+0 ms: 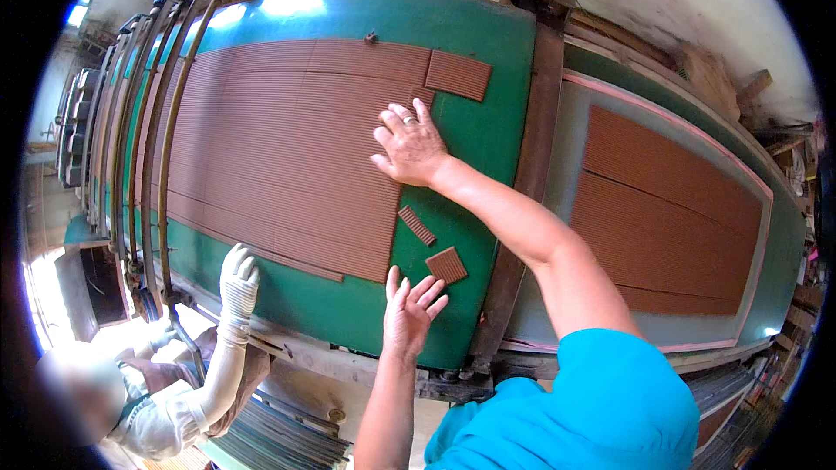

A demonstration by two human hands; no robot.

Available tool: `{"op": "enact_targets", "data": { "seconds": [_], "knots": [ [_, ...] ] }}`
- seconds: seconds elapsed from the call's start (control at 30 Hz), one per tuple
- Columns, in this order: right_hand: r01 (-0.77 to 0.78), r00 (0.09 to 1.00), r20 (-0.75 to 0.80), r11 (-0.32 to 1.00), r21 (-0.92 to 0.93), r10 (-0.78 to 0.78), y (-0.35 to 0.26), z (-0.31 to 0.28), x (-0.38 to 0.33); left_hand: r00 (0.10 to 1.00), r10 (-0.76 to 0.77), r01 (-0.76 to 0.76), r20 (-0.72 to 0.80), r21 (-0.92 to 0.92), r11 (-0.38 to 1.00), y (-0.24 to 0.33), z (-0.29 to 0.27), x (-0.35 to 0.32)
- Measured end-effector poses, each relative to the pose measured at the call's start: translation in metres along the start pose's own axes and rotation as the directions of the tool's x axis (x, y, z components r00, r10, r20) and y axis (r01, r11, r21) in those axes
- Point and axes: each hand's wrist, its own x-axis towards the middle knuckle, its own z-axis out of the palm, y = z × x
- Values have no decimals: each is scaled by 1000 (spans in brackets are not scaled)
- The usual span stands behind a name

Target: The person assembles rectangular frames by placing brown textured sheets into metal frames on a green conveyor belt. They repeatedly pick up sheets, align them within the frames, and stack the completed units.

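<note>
1. Only the head view to go on. My right hand [409,146] is spread flat, palm down, pressing on the right edge of the big ribbed brown sheet [279,148] lying on the green belt [488,78]. Nothing pinched, just fingers splayed. If I lean too hard there, I reckon the soft ribs get squashed or the edge tears.

2. My left hand [409,304] is open, fingers loosely apart, hovering just below the small square offcut [447,264] and holding nothing. The narrow strip [417,225] lies a bit above that, between my two hands. Those scraps look flimsy, so a sloppy grab could crumble them.

3. Another loose piece [458,74] sits beyond my right fingertips, at the sheet's top corner. It could easily get missed.

4. A co-worker's gloved hand [237,278] rests on the belt edge, left of my left hand. If we tug opposite ways, the sheet could rip.
</note>
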Motion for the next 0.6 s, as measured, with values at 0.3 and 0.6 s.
{"op": "enact_targets", "data": {
  "seconds": [0.3, 0.6],
  "knots": [
    [-41, 986, -161, 999, -22, 37, 70, -61, -44, 998, 34, -39, 54, 88, 995, -22, 20, 19],
    [-268, 963, 12, 963, -29, 268, 106, -56, -70, 960, -277, 245, 49, 342, 907, -48, 21, -7]
  ]
}}
